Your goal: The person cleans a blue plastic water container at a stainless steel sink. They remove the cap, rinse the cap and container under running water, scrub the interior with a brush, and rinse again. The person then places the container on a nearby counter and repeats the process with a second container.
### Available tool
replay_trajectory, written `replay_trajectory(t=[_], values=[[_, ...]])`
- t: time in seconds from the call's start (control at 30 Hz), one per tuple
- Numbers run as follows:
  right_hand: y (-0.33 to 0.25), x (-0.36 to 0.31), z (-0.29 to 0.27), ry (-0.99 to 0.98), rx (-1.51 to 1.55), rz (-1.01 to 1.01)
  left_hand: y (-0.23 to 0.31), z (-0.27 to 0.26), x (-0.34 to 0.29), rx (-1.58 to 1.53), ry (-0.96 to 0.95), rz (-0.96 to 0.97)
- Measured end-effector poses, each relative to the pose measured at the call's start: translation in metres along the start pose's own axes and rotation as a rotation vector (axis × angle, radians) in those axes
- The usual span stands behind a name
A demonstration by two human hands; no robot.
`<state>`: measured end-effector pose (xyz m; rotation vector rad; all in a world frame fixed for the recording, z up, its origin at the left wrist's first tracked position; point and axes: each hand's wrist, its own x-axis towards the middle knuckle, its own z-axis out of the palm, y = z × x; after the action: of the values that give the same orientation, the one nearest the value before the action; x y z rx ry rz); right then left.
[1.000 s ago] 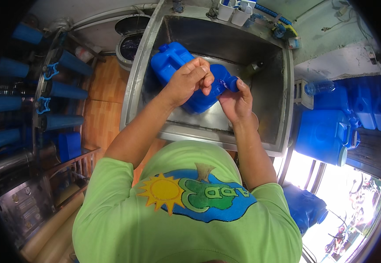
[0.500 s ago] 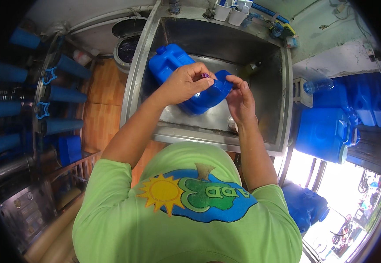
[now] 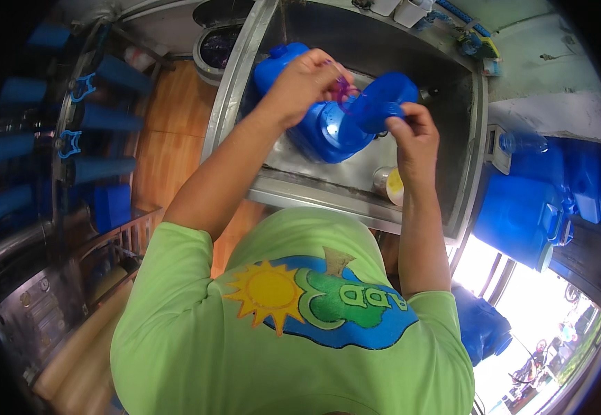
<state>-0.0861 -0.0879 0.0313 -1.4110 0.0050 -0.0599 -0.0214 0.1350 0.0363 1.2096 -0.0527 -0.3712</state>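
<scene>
A blue plastic jug [image 3: 311, 135] lies in the metal sink [image 3: 300, 188], with a bright round area at its near right end. Over its far side is my left hand [image 3: 311, 83], fingers closed on a thin purple strip [image 3: 344, 95] that loops out from the fingertips. My right hand [image 3: 419, 131] pinches the edge of a wide blue cap [image 3: 387, 97], held tilted above the jug's right end. Whether the strip touches the cap I cannot tell. A round container with a yellow inside [image 3: 394, 187] sits in the sink near my right wrist.
A lidded bin [image 3: 217, 52] stands left of the sink. White holders [image 3: 411, 12] and a yellow sponge [image 3: 484, 47] are along the back ledge. More blue jugs [image 3: 518, 214] and a clear bottle [image 3: 523, 142] are at the right, and a rack of blue cylinders [image 3: 110, 114] at the left.
The cap has come up off the jug's end and moved right with my right hand. The purple strip now hangs in a longer loop from my left hand. The view has shifted slightly.
</scene>
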Motion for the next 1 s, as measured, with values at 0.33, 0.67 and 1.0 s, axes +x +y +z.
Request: replay_trajectory(t=[0.33,0.67,1.0], values=[[0.064,-0.101,-0.095,0.386,-0.621,0.037,-0.14,-0.148,0.012,1.275,-0.282,-0.458],[0.119,-0.164,-0.083,0.592,-1.072,0.184,-0.345,-0.222,0.036,1.487,0.218,-0.815],[0.117,-0.163,-0.08,0.583,-1.164,0.338,-0.416,-0.257,0.038,1.717,0.108,-0.591]])
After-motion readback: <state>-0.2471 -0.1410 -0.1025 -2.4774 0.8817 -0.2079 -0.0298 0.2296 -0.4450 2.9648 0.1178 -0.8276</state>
